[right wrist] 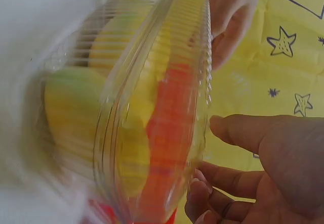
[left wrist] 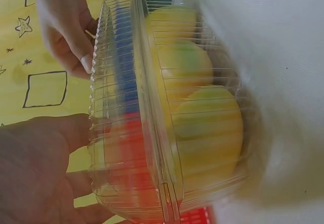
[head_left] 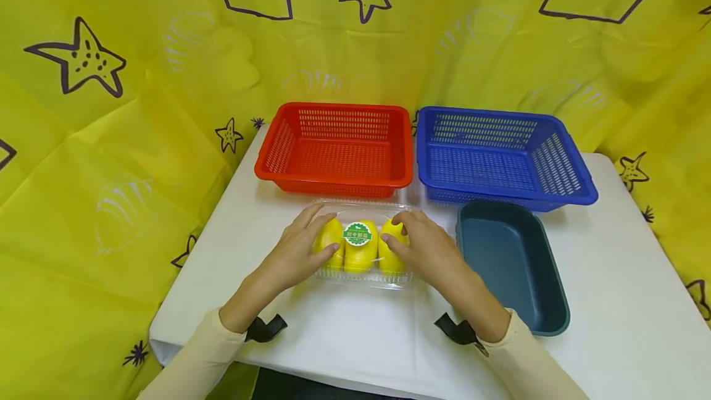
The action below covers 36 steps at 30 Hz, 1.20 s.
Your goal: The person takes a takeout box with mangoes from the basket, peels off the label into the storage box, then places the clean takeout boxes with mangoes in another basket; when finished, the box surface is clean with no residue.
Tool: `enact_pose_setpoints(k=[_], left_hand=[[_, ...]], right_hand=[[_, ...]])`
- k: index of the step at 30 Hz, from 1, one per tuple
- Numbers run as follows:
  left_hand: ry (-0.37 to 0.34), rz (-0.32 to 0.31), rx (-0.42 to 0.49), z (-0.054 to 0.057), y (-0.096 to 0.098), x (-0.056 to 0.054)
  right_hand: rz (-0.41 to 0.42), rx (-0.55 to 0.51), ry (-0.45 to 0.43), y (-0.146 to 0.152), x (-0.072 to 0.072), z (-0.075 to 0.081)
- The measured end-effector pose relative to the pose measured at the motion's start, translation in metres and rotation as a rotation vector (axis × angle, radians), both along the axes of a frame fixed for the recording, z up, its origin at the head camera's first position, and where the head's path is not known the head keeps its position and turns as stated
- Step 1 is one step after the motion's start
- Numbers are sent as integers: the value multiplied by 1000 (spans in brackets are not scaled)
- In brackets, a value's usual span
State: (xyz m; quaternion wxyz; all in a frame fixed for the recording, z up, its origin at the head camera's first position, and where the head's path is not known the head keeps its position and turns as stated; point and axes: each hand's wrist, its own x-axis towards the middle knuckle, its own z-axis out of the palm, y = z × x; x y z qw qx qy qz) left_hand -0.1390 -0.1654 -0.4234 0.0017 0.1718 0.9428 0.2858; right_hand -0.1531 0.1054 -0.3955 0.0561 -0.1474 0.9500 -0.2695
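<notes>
Reaching with left hand [head_left: 297, 252] and right hand [head_left: 428, 249] over opposite ends of clear box [head_left: 366, 281] of yellow fruits [head_left: 360, 258], mid-bench [head_left: 339, 326], nearer left edge than right. Fingers on both: spread, loosely bent, no visible pinch; cannot tell how firm any contact. Best to press ends evenly, keep level; likely to flex if squeezed hard. Mind red basket [head_left: 333, 181] just behind, blue basket [head_left: 508, 197] also toward back edge, green tray [head_left: 513, 264] right.

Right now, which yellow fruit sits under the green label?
The middle fruit: in the head view, the label overlies it, while the left fruit and right fruit flank it.
</notes>
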Motion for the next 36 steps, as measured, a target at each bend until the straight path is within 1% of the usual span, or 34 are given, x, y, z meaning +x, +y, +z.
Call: enact_pose_setpoints(k=[6,10,15,18,21,25,30,33,36], left_hand=[[36,-10,-33,1,1,-1],[44,-25,-35,1,4,-1],[17,-36,-43,2,7,0],[0,-29,-51,3,8,1],[-1,-27,-62,4,8,1],[15,-32,-71,3,9,1],[43,-37,-76,2,9,2],[59,-40,-80,1,9,2],[61,-39,-83,2,9,2]], right_hand=[[73,29,28,-20,-6,-2],[87,69,31,-30,-9,-3],[98,96,52,-35,-9,-2],[104,103,72,-36,-9,-2],[102,105,70,-38,-8,-2],[91,107,65,-40,-7,-3],[83,127,82,-43,-6,-3],[70,146,73,-45,-5,-2],[52,154,61,-47,-5,-2]])
